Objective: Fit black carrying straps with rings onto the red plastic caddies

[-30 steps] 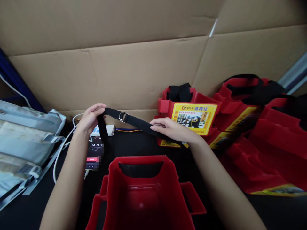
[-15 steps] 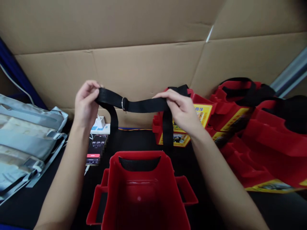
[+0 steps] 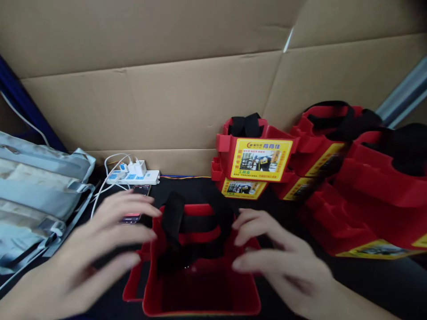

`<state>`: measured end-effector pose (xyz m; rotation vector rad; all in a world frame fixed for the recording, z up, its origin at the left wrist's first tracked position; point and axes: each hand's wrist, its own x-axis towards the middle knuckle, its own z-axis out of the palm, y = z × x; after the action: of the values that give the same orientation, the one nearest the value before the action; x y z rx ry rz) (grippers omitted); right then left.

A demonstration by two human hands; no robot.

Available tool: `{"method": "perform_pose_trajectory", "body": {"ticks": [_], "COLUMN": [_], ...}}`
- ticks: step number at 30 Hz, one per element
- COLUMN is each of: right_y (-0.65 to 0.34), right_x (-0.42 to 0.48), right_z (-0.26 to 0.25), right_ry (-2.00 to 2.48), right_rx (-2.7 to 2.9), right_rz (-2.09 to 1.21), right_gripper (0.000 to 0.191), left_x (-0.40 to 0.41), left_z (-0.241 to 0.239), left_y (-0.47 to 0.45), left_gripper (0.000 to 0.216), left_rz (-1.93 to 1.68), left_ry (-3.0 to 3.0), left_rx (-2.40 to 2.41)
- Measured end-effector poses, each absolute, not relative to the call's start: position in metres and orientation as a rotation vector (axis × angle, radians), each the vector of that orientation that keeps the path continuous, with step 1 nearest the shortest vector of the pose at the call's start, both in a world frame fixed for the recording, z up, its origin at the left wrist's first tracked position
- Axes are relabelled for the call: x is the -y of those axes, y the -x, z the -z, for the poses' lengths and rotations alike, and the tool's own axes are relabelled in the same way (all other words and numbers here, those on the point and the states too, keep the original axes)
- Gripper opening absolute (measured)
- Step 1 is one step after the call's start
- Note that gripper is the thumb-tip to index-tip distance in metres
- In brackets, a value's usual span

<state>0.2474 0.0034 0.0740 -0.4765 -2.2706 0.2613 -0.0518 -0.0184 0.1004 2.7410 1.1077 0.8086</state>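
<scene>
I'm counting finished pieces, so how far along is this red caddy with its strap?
Done: the black strap now lies folded in the open red caddy. In hand: left hand and right hand hover open at its rim, holding nothing. Left: it is not yet among the labelled caddies stacked behind.

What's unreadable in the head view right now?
- Left hand and right hand: motion-blurred; contact with the red caddy unclear.
- Black strap: its ends vanish inside the caddy.
- Phone: mostly behind the left fingers.
- Yellow label: print too small.
- Grey bag: cut by the left edge.
</scene>
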Motion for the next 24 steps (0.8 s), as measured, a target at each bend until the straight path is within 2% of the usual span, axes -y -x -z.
{"method": "perform_pose_trajectory", "body": {"ticks": [3,4,8,11,14,17,18,19,21,24], "right_y": [-0.259,-0.258,-0.238,-0.22,-0.213,-0.219,-0.222,-0.224,-0.224,-0.218], "right_x": [-0.013,-0.02,-0.062,-0.083,-0.076,-0.046,-0.034,-0.024,-0.008,0.0], "right_z": [-0.072,-0.072,-0.082,-0.099,-0.117,-0.123,-0.12,-0.114,-0.097,-0.069], "right_ry": [0.946,1.055,1.217,1.159,0.99,0.85,0.815,0.776,0.777,0.854], "right_rx": [1.911,1.87,1.922,2.01,2.027,2.154,2.239,2.337,2.479,2.557], "right_rz": [-0.476,-0.574,-1.017,-1.241,-1.085,-0.761,-0.668,-0.582,-0.374,-0.15], "right_gripper": [0.013,0.014,0.042,0.039,0.027,0.023,0.021,0.019,0.02,0.02], "left_x": [0.006,-0.002,-0.044,-0.074,-0.074,-0.04,-0.024,-0.01,0.014,0.03], "left_z": [-0.088,-0.084,-0.074,-0.08,-0.096,-0.11,-0.111,-0.109,-0.1,-0.081], "left_y": [0.068,0.067,0.04,0.018,0.008,0.008,0.008,0.008,0.006,0.001], "left_gripper": [0.016,0.018,0.038,0.041,0.037,0.015,0.005,0.005,0.016,0.018], "left_rz": [-1.075,-1.06,-0.962,-0.855,-0.956,-1.063,-0.978,-0.784,-0.484,-0.147], "left_ry": [-2.162,-2.024,-1.665,-1.486,-1.553,-1.976,-2.192,-2.388,-2.678,-2.8], "left_rx": [-1.518,-1.532,-1.366,-1.235,-1.087,-0.916,-0.86,-0.795,-0.782,-0.865]}}
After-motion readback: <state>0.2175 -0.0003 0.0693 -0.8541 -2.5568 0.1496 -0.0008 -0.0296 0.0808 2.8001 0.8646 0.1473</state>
